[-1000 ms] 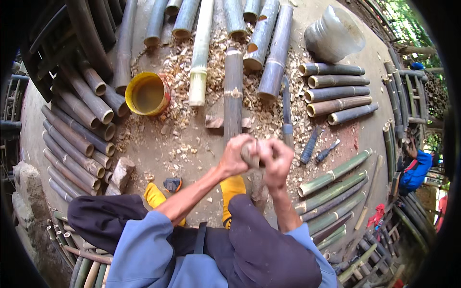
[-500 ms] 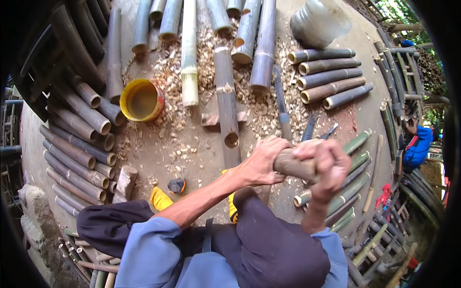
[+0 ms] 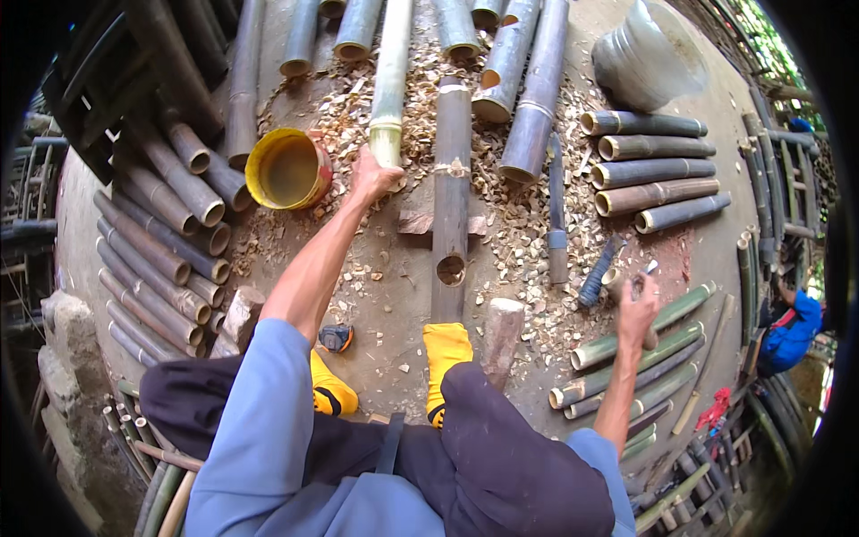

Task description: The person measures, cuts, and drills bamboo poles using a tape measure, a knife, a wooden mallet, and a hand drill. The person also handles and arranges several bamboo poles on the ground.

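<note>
Left hand (image 3: 374, 177), at 11 o'clock: fingers closed around the near end of the pale tube (image 3: 390, 80), which extends from it toward 12 o'clock. Right hand (image 3: 639, 311), at 3 o'clock: fingers curled firmly about a short wood piece (image 3: 612, 281), one end exposed. Dark tube (image 3: 452, 210) lies at 12 o'clock, crossing over a wood block (image 3: 414, 223). Bucket (image 3: 324, 170) stands at 10 o'clock, near the left hand. Knife (image 3: 557, 192) lies at 2 o'clock among shavings (image 3: 528, 233).
</note>
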